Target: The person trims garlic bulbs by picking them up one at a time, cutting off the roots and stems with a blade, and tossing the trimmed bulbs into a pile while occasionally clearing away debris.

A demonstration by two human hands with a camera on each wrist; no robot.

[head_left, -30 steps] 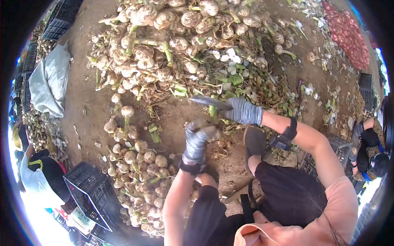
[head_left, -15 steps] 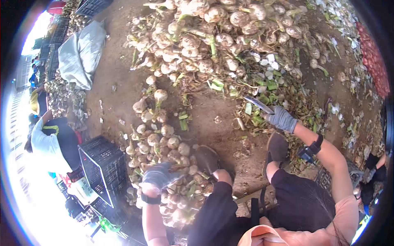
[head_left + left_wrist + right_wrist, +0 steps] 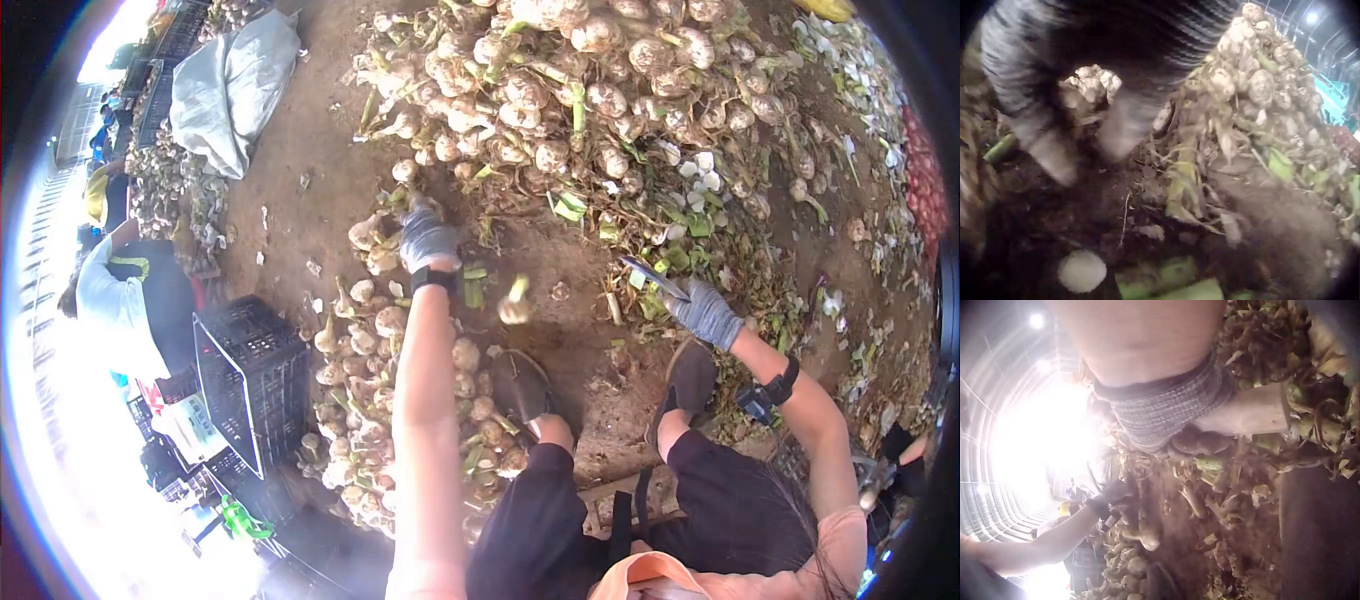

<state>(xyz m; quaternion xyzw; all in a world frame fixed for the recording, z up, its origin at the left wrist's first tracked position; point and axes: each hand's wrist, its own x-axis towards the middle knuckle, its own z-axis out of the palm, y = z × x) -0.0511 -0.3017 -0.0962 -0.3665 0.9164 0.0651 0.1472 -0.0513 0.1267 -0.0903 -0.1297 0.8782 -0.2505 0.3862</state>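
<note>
The gloved left hand [image 3: 428,240] reaches down at the lower left edge of a large heap of garlic-like bulbs [image 3: 525,110]. In the left wrist view its blurred fingers [image 3: 1054,164] point down and apart, with a pale bulb [image 3: 1092,84] visible between them; contact is unclear. The gloved right hand [image 3: 708,315] grips a knife [image 3: 655,278] above leafy scraps; its wooden handle [image 3: 1250,412] shows in the right wrist view. A blurred bulb with a green stem [image 3: 515,305] appears between the hands.
A smaller pile of bulbs [image 3: 350,440] lies left of the shoes [image 3: 522,385]. Black crates [image 3: 255,385] and another person [image 3: 140,300] are farther left. A pale sack [image 3: 235,90] lies at upper left, red net sacks [image 3: 925,180] at right.
The left hand has gone from above the smaller pile forward to the heap's edge. The right hand stays low with the knife. A blurred stemmed bulb now shows between the hands.
</note>
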